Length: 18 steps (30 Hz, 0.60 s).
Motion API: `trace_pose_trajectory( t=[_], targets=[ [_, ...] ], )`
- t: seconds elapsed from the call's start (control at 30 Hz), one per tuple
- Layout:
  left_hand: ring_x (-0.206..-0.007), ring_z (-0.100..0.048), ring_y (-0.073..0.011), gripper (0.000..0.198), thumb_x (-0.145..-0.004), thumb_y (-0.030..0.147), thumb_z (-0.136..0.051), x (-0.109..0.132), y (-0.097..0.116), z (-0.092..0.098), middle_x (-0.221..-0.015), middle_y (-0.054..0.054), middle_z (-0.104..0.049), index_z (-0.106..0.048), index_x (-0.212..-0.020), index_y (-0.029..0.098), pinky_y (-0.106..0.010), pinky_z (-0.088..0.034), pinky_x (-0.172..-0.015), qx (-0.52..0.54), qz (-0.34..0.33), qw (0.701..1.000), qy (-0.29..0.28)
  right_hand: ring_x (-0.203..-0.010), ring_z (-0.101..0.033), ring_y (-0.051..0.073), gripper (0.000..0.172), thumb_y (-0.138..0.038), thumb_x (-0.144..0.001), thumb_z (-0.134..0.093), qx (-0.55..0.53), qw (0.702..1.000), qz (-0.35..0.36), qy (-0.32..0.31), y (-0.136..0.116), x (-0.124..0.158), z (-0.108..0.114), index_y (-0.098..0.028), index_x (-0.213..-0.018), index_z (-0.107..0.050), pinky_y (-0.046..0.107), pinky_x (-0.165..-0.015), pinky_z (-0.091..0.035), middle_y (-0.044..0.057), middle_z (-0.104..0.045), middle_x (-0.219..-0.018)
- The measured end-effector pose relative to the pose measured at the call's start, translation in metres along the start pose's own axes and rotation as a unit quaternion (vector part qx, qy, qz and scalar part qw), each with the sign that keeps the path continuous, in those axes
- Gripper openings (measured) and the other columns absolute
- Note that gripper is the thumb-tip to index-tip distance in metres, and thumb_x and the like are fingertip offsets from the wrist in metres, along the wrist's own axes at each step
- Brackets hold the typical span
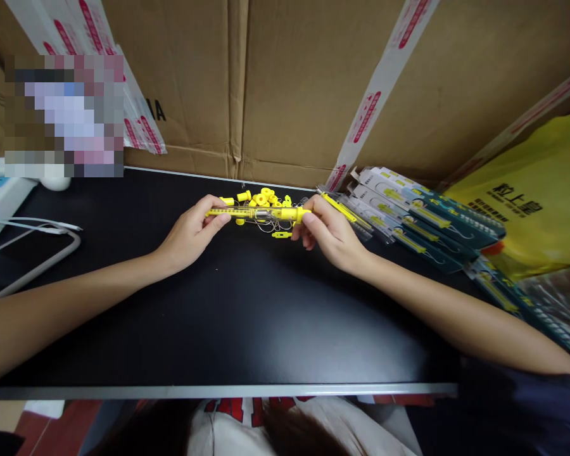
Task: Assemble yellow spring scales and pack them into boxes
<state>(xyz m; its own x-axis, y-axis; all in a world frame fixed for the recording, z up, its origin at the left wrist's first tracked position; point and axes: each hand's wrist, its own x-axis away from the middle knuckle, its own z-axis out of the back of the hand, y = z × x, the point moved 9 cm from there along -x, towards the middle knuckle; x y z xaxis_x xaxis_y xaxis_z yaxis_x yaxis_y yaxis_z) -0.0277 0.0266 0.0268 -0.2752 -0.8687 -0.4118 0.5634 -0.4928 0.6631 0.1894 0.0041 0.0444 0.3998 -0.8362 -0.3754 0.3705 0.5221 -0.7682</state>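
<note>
A slim clear-and-yellow spring scale (261, 213) is held level between both hands above the black table. My left hand (190, 231) pinches its left end between thumb and fingers. At the other end, my right hand (330, 231) grips near the yellow cap (301, 215), with the fingertips partly hidden. Just behind the scale lies a pile of yellow plastic caps (261, 198), with thin metal wire hooks (268, 227) among them. A small flat yellow piece (281, 235) rests on the table close to my right hand.
Printed boxes (408, 215) are stacked at the right, with clear tubes holding yellow parts (344, 209) beside them. Behind those boxes is a yellow plastic bag (541, 190). Large cardboard boxes (289, 82) wall off the back. White cables (33, 225) and a white device (4, 196) occupy the left.
</note>
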Motion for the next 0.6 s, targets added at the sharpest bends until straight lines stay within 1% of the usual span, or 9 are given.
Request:
trace_pose_trajectory(
  t=[0.07, 0.13, 0.23, 0.33, 0.47, 0.53, 0.6],
  targets=[
    [-0.064, -0.048, -0.0116, 0.023, -0.092, 0.042, -0.050, 0.000, 0.000, 0.000, -0.076, 0.002, -0.055, -0.054, -0.102, 0.022, -0.025, -0.037, -0.060, 0.000, -0.002, 1.000, 0.000, -0.052, -0.053, 0.010, 0.030, -0.050, -0.098, -0.039, -0.011, 1.000, -0.005, 0.006, 0.003, -0.001, 0.003, -0.023, -0.087, -0.043, 0.024, -0.050, -0.045, -0.002, -0.062, -0.071],
    [-0.063, -0.047, -0.0119, 0.023, -0.092, 0.042, -0.049, 0.000, -0.001, 0.000, -0.075, 0.002, -0.053, -0.054, -0.102, 0.022, -0.025, -0.037, -0.059, 0.000, 0.000, 1.000, 0.001, -0.052, -0.053, 0.010, 0.028, -0.050, -0.097, -0.041, -0.021, 1.000, -0.009, 0.010, 0.005, -0.001, 0.004, -0.023, -0.088, -0.043, 0.025, -0.049, -0.046, -0.002, -0.061, -0.071],
    [-0.063, -0.045, -0.0120, 0.024, -0.092, 0.043, -0.049, -0.001, -0.004, -0.001, -0.074, 0.002, -0.052, -0.055, -0.101, 0.022, -0.024, -0.036, -0.059, 0.005, 0.007, 1.000, 0.000, -0.058, -0.054, 0.012, 0.027, -0.050, -0.092, -0.053, -0.024, 0.999, -0.002, 0.039, 0.000, -0.001, 0.009, -0.025, -0.093, -0.043, 0.025, -0.047, -0.047, -0.001, -0.058, -0.076],
    [-0.064, -0.045, -0.0119, 0.025, -0.092, 0.044, -0.050, -0.001, -0.007, -0.002, -0.075, 0.002, -0.052, -0.055, -0.101, 0.022, -0.024, -0.036, -0.059, 0.015, 0.009, 1.000, 0.000, -0.067, -0.055, 0.014, 0.032, -0.047, -0.084, -0.066, -0.010, 0.998, 0.024, 0.065, -0.009, -0.001, 0.014, -0.026, -0.094, -0.044, 0.026, -0.051, -0.049, 0.001, -0.054, -0.085],
    [-0.065, -0.045, -0.0120, 0.024, -0.092, 0.044, -0.050, -0.001, -0.009, -0.003, -0.076, 0.002, -0.051, -0.055, -0.102, 0.022, -0.025, -0.036, -0.060, 0.025, 0.009, 1.000, -0.001, -0.071, -0.057, 0.014, 0.028, -0.043, -0.087, -0.064, -0.014, 0.998, 0.049, 0.035, -0.013, -0.003, 0.012, -0.025, -0.095, -0.044, 0.028, -0.059, -0.051, 0.002, -0.054, -0.086],
    [-0.065, -0.044, -0.0121, 0.024, -0.091, 0.043, -0.050, -0.001, -0.009, -0.003, -0.075, 0.002, -0.051, -0.055, -0.102, 0.022, -0.025, -0.036, -0.060, 0.029, 0.013, 1.000, -0.002, -0.071, -0.057, 0.014, 0.029, -0.044, -0.087, -0.064, -0.018, 0.998, 0.050, 0.023, -0.012, -0.004, 0.012, -0.025, -0.095, -0.044, 0.028, -0.060, -0.050, 0.002, -0.055, -0.085],
    [-0.064, -0.044, -0.0122, 0.024, -0.091, 0.043, -0.051, -0.001, -0.009, -0.003, -0.074, 0.002, -0.050, -0.056, -0.101, 0.022, -0.025, -0.035, -0.059, 0.032, 0.015, 0.999, -0.003, -0.069, -0.057, 0.014, 0.033, -0.046, -0.084, -0.066, -0.019, 0.999, 0.047, 0.017, -0.012, -0.005, 0.012, -0.025, -0.095, -0.043, 0.028, -0.059, -0.049, 0.001, -0.056, -0.084]
  ],
)
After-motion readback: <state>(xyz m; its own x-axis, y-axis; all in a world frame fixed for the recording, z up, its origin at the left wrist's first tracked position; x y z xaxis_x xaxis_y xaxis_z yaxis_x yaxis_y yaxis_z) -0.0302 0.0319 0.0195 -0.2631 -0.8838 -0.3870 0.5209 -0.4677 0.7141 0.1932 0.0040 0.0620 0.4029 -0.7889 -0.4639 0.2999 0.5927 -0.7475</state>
